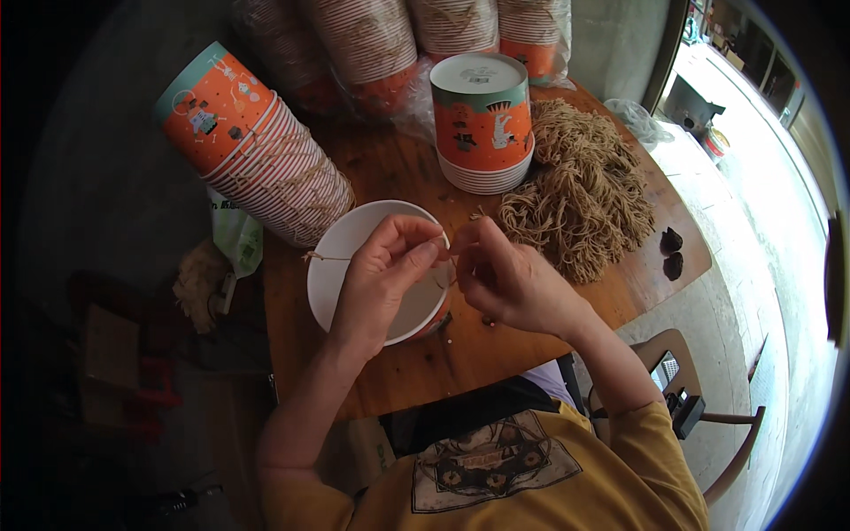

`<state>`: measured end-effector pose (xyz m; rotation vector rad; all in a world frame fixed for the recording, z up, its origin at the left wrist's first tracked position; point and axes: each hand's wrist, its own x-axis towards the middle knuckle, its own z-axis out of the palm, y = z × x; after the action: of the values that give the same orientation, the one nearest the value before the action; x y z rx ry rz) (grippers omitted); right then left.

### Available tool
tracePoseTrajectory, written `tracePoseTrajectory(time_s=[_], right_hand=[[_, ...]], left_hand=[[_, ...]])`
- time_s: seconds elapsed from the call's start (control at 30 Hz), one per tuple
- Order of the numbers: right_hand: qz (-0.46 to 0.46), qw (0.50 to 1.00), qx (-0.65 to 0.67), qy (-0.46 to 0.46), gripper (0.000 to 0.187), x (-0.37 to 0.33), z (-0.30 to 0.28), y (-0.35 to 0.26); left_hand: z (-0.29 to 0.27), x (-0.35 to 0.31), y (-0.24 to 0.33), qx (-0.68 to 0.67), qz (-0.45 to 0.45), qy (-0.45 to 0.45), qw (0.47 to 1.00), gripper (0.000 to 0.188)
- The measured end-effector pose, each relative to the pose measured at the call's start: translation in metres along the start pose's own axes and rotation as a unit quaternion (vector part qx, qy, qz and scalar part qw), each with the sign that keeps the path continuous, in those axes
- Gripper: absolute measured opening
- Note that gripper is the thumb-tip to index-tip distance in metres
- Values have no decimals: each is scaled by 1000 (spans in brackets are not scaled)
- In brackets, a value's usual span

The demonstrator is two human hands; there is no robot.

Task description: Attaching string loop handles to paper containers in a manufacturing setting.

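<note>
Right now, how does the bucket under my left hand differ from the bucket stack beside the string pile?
The bucket opens upward, showing its white inside; the stack is upside down, a base on top. The left hand is over the bucket; no hand touches the stack. Both are on the table.

Lit from right by daylight, washed out white across floor (739, 212). Dim at left, shadowed below table (390, 385). Sharp enough centrally to show strands in twine (584, 190). Bowed toward rim, black in corners.
</note>
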<state>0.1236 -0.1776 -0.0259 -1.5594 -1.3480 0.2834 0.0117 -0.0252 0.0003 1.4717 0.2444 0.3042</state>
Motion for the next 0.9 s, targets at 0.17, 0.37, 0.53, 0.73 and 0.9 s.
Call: tracePoseTrajectory(time_s=[0.17, 0.37, 0.53, 0.73, 0.9], right_hand=[[0, 999, 50, 19, 27, 4, -12, -3], [-121, 990, -49, 46, 21, 17, -18, -4], [-186, 975, -105, 53, 19, 34, -23, -1], [-243, 954, -138, 108, 22, 31, -24, 13], [-331, 898, -278, 88, 41, 36, -23, 4]], left_hand=[[-4, 5, -1, 11, -31, -55, 998, 13], [-4, 6, -7, 10, -54, -87, 995, 17], [-1, 3, -2, 17, -68, -88, 994, 17], [-4, 4, -3, -3, -83, -108, 991, 17], [3, 4, -8, 174, 23, -75, 982, 17]])
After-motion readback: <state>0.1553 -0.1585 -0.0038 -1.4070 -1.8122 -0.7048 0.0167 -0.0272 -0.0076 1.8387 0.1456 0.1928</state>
